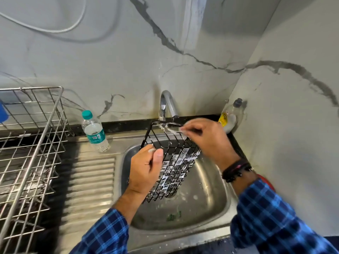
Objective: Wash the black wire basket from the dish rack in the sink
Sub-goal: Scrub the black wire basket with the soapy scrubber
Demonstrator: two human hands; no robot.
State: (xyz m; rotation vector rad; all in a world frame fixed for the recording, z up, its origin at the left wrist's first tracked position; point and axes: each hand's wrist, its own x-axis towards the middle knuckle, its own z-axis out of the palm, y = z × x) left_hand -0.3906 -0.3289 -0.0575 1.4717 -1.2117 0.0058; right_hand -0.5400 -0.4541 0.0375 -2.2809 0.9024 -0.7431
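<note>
The black wire basket (174, 162) hangs tilted over the steel sink (207, 195), its mesh streaked with white soap foam. My left hand (145, 171) grips its near left side, thumb up against the wires. At the basket's far top rim, just under the chrome tap (166, 105), my right hand (205, 140) pinches the foamy wire. Whether water runs from the tap is unclear. The steel dish rack (31, 153) stands at the left on the counter.
A clear water bottle (94, 132) with a teal cap stands on the ribbed drainboard (91, 182) left of the sink. A dish soap bottle (230, 116) sits in the back right corner. Marble walls close in behind and on the right.
</note>
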